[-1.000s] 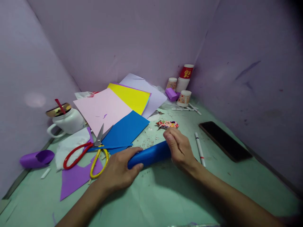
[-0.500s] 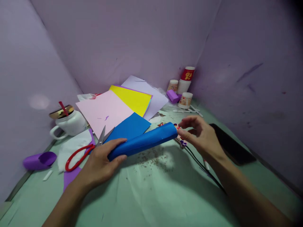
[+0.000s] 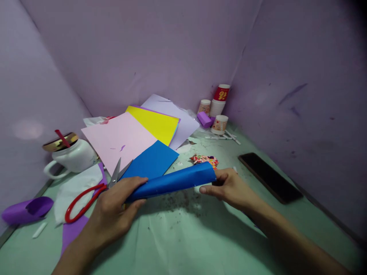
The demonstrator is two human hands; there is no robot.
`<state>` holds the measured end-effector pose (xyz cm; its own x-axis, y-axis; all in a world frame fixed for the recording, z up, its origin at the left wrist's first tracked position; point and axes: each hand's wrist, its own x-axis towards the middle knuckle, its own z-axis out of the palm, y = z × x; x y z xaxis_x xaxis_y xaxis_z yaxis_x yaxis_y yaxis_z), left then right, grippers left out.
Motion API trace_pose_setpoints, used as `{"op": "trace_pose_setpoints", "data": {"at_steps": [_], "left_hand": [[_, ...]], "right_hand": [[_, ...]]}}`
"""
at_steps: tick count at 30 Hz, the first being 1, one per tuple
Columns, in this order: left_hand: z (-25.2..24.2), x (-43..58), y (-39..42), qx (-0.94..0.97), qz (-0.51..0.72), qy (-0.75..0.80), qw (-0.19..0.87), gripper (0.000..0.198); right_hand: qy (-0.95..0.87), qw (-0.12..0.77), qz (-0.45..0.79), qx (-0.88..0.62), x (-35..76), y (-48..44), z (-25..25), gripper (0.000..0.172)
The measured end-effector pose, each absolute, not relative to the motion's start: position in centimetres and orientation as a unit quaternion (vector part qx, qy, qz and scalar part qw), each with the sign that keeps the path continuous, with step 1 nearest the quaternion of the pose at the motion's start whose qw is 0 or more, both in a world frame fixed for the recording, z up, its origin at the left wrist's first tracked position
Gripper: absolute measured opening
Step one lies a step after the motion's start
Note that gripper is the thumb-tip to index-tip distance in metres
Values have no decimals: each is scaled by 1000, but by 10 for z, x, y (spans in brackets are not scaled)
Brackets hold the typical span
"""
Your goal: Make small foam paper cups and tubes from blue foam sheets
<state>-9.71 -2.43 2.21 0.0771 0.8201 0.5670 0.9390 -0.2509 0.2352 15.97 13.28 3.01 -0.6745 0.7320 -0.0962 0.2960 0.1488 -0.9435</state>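
A rolled tube of blue paper (image 3: 174, 184) slants above the table, its right end a little higher. My left hand (image 3: 117, 204) is closed around its left end, with the thumb below and the fingers on top. At the right end is my right hand (image 3: 226, 185), its thumb under the lower edge and its fingers bent against the tube's end; some fingertips are hidden there. Red-handled scissors (image 3: 86, 204) lie just left of my left hand, blades pointing away. A flat blue sheet (image 3: 156, 158) rests behind the tube. Beyond the tube's right end sits a colourful patterned item (image 3: 205, 159), partly covered.
Pink paper (image 3: 120, 139), yellow paper (image 3: 157, 124) and pale lilac paper (image 3: 183, 128) overlap at the back. A white mug (image 3: 74, 156) stands left, near a purple curved piece (image 3: 27, 211). Paper cups (image 3: 220, 125) stand back right; a phone (image 3: 269, 177) lies on the right. Crumbs dot the green cloth.
My right hand has moved down and in from beside the tube to its right end, its fingers now against it. The left hand keeps its hold. The whole view has shifted slightly.
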Motion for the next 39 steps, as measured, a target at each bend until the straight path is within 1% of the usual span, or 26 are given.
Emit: {"op": "trace_pose_setpoints", "data": {"at_steps": [3, 5, 8, 12, 16, 19, 21, 23, 25, 29, 32, 35, 39], "left_hand": [[21, -95, -22, -742, -298, -591, 107, 31], [19, -94, -21, -749, -283, -590, 107, 31], [15, -93, -20, -753, -265, -593, 105, 31], [9, -91, -21, -753, -255, -600, 89, 34], [6, -88, -26, -739, -255, -620, 62, 37], [8, -89, -27, -720, -252, -645, 43, 47], [13, -93, -28, -696, -260, -668, 39, 56], [20, -99, -28, -656, -281, -700, 27, 60], [28, -106, -28, -590, -318, -742, -6, 53], [41, -108, -27, -470, -402, -777, -120, 29], [41, -99, -23, -444, -455, -749, -184, 23], [35, -86, -20, -461, -478, -718, -208, 13], [28, -77, -21, -426, -514, -705, -238, 20]], "right_hand": [[-672, 141, 635, -352, 155, 127, 22, 21], [-653, 140, 650, -362, 152, 124, 16, 24], [-654, 169, 631, -381, 150, 122, 8, 24], [-677, 247, 599, -349, 152, 118, -1, 24], [-691, 315, 560, -332, 154, 116, -4, 31], [-683, 333, 539, -362, 155, 116, -4, 36], [-669, 329, 531, -402, 156, 118, -4, 38], [-646, 319, 522, -457, 157, 120, -4, 41], [-619, 302, 517, -509, 159, 123, -5, 43], [-604, 269, 516, -544, 161, 126, -7, 42], [-619, 261, 527, -520, 161, 127, -10, 39], [-627, 253, 539, -502, 160, 126, -15, 34], [-627, 241, 554, -493, 157, 125, -15, 35]]}}
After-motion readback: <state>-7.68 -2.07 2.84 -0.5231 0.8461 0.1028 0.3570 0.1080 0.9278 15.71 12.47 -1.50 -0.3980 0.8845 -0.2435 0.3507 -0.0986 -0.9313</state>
